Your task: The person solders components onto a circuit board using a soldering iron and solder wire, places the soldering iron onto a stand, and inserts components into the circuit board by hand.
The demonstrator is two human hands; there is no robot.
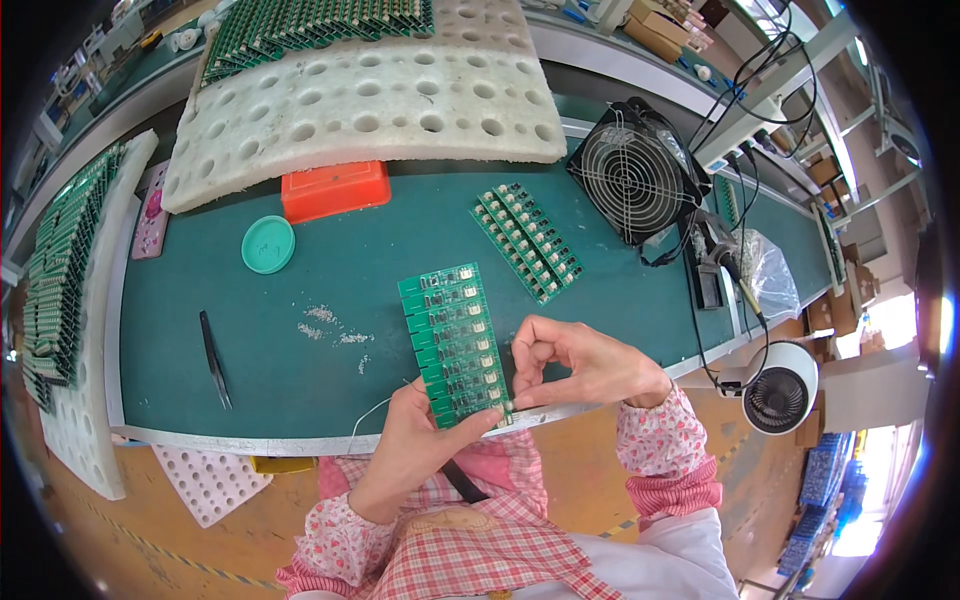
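Note:
A green circuit board panel [456,340], with rows of repeated sections and white connectors along its right side, is tilted over the table's front edge. My left hand [425,435] grips its lower end, thumb on top near the bottom connector. Close by, my right hand [575,365] is at the panel's lower right corner, thumb and forefinger pinched together and the other fingers curled. Whatever sits between those fingertips is too small to make out. Farther back on the green mat lie more circuit board panels [526,243] side by side, white connectors facing up.
Black tweezers [213,357], small pale scraps [335,330] and a teal round lid [268,245] are on the left. A red bin [335,190] sits under a white foam tray [360,105] bearing upright boards. A black fan [640,170] stands at the back right, cables beside it.

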